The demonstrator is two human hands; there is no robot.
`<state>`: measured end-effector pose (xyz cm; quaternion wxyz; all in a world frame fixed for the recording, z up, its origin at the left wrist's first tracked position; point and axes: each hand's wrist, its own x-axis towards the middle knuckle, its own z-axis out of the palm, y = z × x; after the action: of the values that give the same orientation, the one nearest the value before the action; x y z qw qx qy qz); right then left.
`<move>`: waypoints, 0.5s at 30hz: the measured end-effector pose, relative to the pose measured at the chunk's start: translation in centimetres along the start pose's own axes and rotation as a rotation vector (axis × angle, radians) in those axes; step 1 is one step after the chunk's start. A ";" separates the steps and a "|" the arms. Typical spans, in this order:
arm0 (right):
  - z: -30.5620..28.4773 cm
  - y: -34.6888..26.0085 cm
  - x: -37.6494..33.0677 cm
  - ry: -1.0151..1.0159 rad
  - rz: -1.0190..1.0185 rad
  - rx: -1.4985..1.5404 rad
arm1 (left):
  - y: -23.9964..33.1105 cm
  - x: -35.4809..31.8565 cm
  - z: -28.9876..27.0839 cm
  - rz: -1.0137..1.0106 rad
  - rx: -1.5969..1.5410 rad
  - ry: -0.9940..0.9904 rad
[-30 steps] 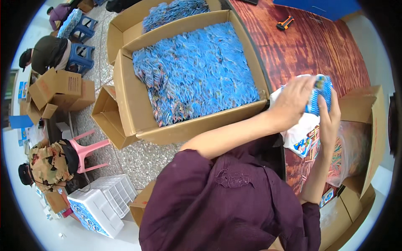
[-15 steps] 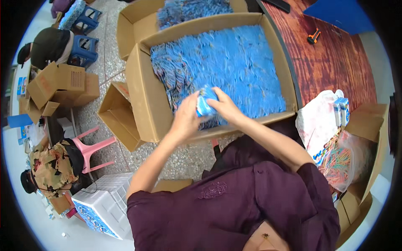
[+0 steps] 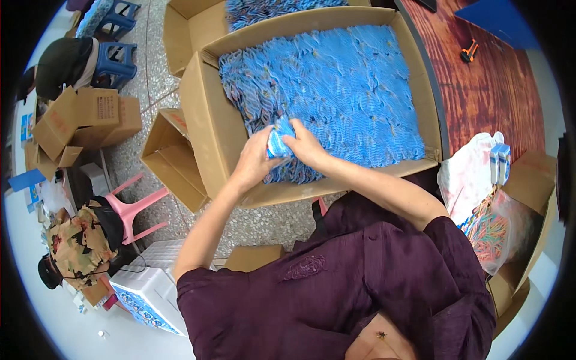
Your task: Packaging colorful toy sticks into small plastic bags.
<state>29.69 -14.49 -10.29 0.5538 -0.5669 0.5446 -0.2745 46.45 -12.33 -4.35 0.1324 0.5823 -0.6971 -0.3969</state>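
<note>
A large cardboard box [image 3: 204,138] in front of me is packed with rows of small blue packets [image 3: 354,90]. My left hand [image 3: 255,159] and my right hand [image 3: 306,144] meet at the box's near left part. Together they grip one blue and white packet [image 3: 277,143] and press it down among the others. A white plastic bag [image 3: 471,174] with two more blue packets [image 3: 499,162] on it lies at my right.
An empty open carton [image 3: 171,159] stands left of the big box, with a pink stool [image 3: 141,207] below it. A second filled box [image 3: 198,18] is behind. A dark red table [image 3: 498,90] with an orange tool [image 3: 469,51] lies right. People sit at the left.
Both hands went from the bag at my right to the big box, carrying a packet. They now sit lower in the box, pushing the packet into the row.
</note>
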 end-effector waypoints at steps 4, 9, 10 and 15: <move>0.9 0.6 -0.1 -0.011 0.129 0.030 | -1.7 0.6 1.4 0.033 0.181 0.024; 1.5 2.3 1.0 0.152 0.012 -0.029 | -1.8 2.7 3.7 -0.020 0.406 0.167; 1.7 2.2 1.0 0.191 -0.012 -0.089 | -1.7 3.0 3.7 -0.071 0.462 0.164; 3.1 1.1 1.8 0.229 0.087 -0.168 | -4.0 3.9 4.6 -0.126 0.566 0.187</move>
<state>32.60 -14.91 -12.58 0.4501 -0.5520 0.6494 -0.2666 45.15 -14.12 -11.25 0.0037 0.6722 -0.7273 -0.1387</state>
